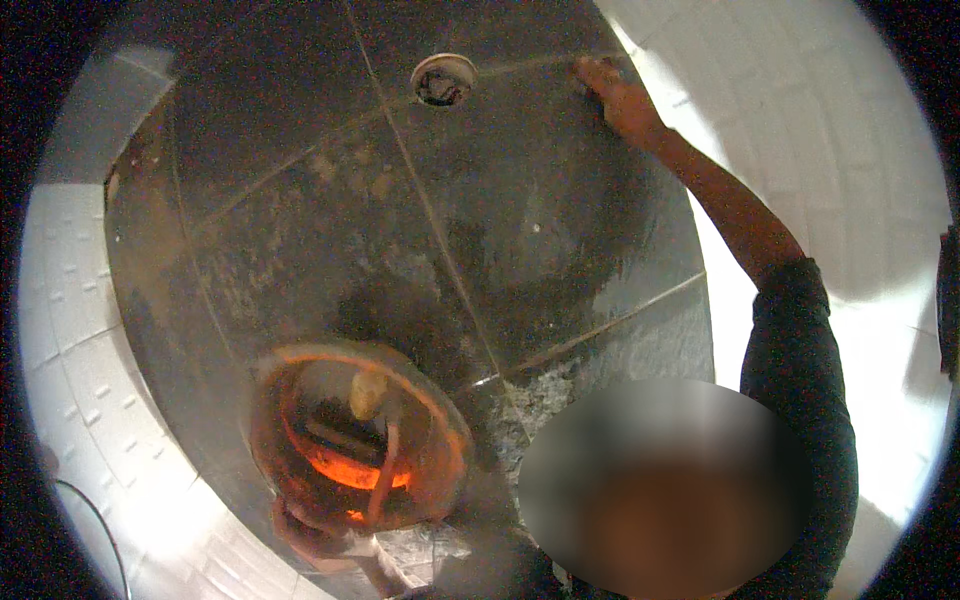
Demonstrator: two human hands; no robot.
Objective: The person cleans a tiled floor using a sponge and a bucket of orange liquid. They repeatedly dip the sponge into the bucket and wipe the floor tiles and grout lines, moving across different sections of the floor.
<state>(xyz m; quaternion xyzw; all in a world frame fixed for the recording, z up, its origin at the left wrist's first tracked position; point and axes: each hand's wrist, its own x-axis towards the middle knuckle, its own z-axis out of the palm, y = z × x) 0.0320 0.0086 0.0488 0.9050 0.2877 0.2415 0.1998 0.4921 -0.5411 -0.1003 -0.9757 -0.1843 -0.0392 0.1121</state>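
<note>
My right hand (619, 97) reaches far out at the upper right, low over the dark tiled floor (517, 165) beside the pale wall. Its fingers are bent downward, and whether something small is under them is hidden. Close to me at the lower left, my left hand (315, 536) grips the outside of a round reddish bucket (450, 420) near its base. Inside the bucket a strip glows bright orange; a yellowish lump (368, 395), a dark bar-like thing and a reddish band also show. What these are is unclear.
A round drain opening (444, 81) with a pale rim and dark matter inside lies at the top. White tiled wall (82, 330) with raised marks curves along the left; a pale wall (847, 150) runs along the right. A thin dark cable hangs at the lower left. A blurred patch covers the lower right.
</note>
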